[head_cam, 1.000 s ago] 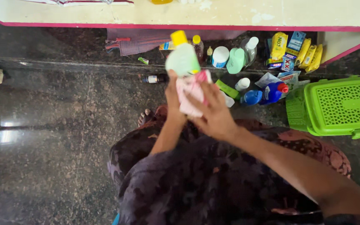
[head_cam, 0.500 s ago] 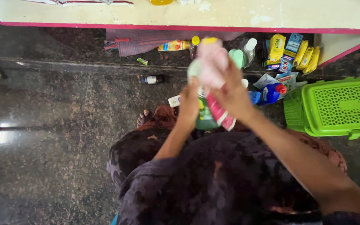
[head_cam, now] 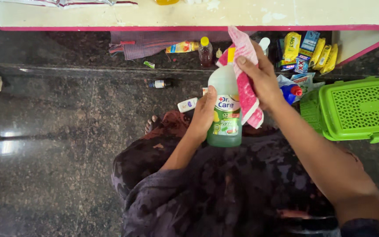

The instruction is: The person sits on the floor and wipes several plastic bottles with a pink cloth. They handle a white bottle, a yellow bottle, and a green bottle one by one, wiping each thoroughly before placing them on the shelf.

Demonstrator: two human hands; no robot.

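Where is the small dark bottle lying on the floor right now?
In the head view, the small dark bottle lies on the floor left of the left hand, below the striped cloth.

The bottle (head_cam: 224, 112) in my left hand (head_cam: 203, 115) is smooth translucent plastic with a glossy paper label. The cloth (head_cam: 245, 79) under my right hand (head_cam: 264, 75) is soft, matt, woven. The floor (head_cam: 58, 131) is polished speckled stone, shining with reflections. The basket (head_cam: 356, 107) at its right edge is perforated, slightly glossy plastic. My dress (head_cam: 224, 188) is matt printed fabric.
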